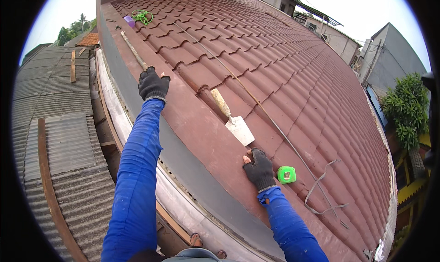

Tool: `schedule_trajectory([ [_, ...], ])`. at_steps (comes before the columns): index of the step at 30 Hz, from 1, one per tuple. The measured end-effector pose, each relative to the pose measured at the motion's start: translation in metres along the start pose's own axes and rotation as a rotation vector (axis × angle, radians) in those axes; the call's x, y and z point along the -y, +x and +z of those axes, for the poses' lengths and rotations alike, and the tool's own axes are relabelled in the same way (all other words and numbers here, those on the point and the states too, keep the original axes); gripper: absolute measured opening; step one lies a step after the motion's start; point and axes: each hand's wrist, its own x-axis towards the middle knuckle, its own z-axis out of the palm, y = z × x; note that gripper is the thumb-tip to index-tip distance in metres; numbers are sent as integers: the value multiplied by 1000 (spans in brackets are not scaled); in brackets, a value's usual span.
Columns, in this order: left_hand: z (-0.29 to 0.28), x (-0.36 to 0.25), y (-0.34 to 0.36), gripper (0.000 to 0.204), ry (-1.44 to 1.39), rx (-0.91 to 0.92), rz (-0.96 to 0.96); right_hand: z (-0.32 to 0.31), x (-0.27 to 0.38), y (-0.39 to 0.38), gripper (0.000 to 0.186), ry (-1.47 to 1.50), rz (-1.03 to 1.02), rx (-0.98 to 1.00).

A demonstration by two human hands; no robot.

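My left hand (153, 83), in a black fingerless glove, is closed around a long pale rod (132, 48) at the edge of the red roof trim (183, 124). My right hand (258, 169), gloved the same way, rests on the trim with bent, slightly parted fingers and no visible object in them. Just beyond it a pale trowel (237, 129) lies with its handle angled up-left. A green tape measure (286, 174) sits right of that hand. A thin metal bar (256, 101) runs diagonally across the tiles, with a loose grey strap (316, 188) near its lower end.
Red tiled roofing (311, 88) slopes off to the right. Green cord (143, 17) and a purple item (129, 21) lie at the upper left. Left of the trim are a drop, a lower corrugated roof (68, 147) and wooden battens (49, 188). A tree (403, 115) stands at the right.
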Motion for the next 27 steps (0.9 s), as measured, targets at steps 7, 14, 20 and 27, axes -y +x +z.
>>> schedule_trajectory([
  [7, 44, 21, 56, 66, 85, 298, -44, -1, 3, 4, 35, -41, -16, 14],
  [14, 75, 52, 109, 54, -195, 491, -88, -3, 8, 4, 34, -24, 40, 19],
  [20, 60, 83, 118, 19, -1554, 507, -749, 0, 9, 5, 32, 15, 83, 40],
  [27, -53, 119, 111, 12, -1646, 721, -384, 7, 2, 6, 31, 3, 76, 47],
])
